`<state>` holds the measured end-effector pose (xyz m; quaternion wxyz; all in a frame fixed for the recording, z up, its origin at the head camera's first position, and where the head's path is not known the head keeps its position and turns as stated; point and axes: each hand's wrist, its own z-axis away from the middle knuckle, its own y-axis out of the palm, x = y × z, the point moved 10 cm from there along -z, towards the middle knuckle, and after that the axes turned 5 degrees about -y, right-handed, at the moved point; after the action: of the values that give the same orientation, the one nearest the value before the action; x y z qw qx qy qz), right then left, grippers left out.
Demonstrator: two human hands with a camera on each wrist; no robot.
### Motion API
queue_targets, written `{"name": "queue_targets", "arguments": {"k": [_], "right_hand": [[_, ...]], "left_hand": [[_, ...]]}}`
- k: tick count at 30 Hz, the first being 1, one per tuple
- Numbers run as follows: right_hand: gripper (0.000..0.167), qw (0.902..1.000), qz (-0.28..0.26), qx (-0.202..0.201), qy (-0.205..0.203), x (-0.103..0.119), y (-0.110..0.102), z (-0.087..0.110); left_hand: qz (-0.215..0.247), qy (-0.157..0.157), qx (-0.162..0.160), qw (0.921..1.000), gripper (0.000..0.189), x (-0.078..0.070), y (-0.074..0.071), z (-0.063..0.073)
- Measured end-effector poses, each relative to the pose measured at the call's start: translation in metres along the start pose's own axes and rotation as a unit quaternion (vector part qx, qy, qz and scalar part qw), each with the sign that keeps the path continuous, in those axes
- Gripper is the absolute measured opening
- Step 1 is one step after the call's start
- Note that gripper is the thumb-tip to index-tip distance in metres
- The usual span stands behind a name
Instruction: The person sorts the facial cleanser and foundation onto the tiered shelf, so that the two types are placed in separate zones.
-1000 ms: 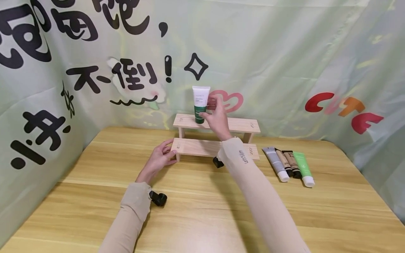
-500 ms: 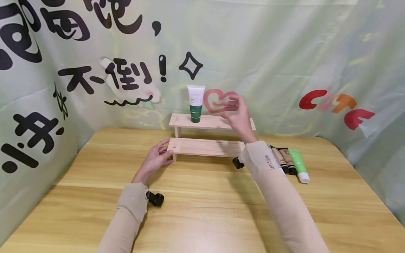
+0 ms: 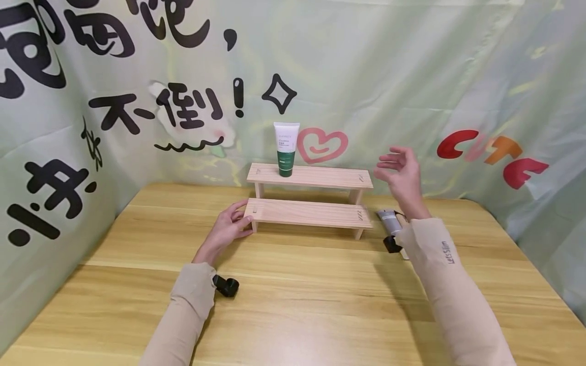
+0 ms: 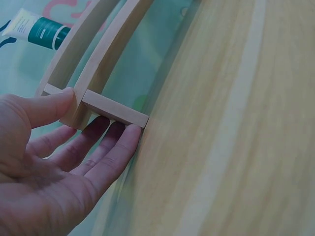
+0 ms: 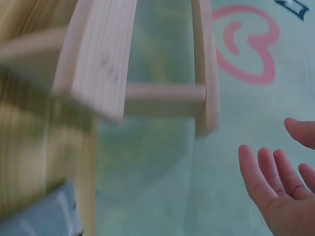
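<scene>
A two-step wooden display rack (image 3: 306, 212) stands near the back of the table. On the left part of its upper step, a white and green squeeze tube (image 3: 286, 149) stands upright on its cap. My left hand (image 3: 224, 229) holds the rack's lower left end; in the left wrist view the thumb (image 4: 56, 104) lies on the board and the fingers are at the leg. Off the rack's right end, my right hand (image 3: 405, 178) is in the air, fingers loosely bent and apart, holding nothing. Below it lies a grey tube (image 3: 390, 222), partly covered by the right sleeve.
Beside the grey tube, a sliver of a beige tube shows; the right forearm hides whatever lies further right. The wooden table (image 3: 293, 300) extends in front of the rack. A printed fabric backdrop (image 3: 393, 66) hangs behind and along both sides.
My right hand has let go of the white and green tube and moved right, past the rack's end. The tube stays standing on the upper step. My left hand keeps its hold.
</scene>
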<state>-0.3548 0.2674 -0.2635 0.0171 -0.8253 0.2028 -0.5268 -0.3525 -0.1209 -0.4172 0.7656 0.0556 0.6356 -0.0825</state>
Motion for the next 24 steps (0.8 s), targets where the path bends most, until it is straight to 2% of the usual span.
{"name": "queue_targets", "arguments": {"k": [4, 13, 17, 19, 24], "right_hand": [[0.055, 0.9998, 0.004, -0.016, 0.013, -0.012, -0.027, 0.004], [0.046, 0.9959, -0.071, -0.037, 0.042, -0.036, -0.072, 0.022], [0.043, 0.9963, -0.049, -0.041, 0.057, -0.044, -0.087, 0.031], [0.042, 0.997, -0.015, -0.041, 0.063, -0.052, -0.095, 0.035], [0.047, 0.9964, 0.038, -0.038, 0.065, -0.096, -0.122, 0.037]], "left_hand": [[-0.002, 0.004, -0.004, 1.0, 0.056, -0.001, -0.001, 0.0], [-0.001, -0.001, -0.001, 1.0, 0.057, -0.001, 0.0, 0.002], [-0.003, -0.002, -0.001, 1.0, 0.057, 0.001, -0.001, 0.002], [-0.003, -0.001, -0.001, 1.0, 0.057, 0.001, -0.001, 0.002], [0.0, 0.005, 0.002, 1.0, 0.057, -0.001, -0.001, 0.002]]}}
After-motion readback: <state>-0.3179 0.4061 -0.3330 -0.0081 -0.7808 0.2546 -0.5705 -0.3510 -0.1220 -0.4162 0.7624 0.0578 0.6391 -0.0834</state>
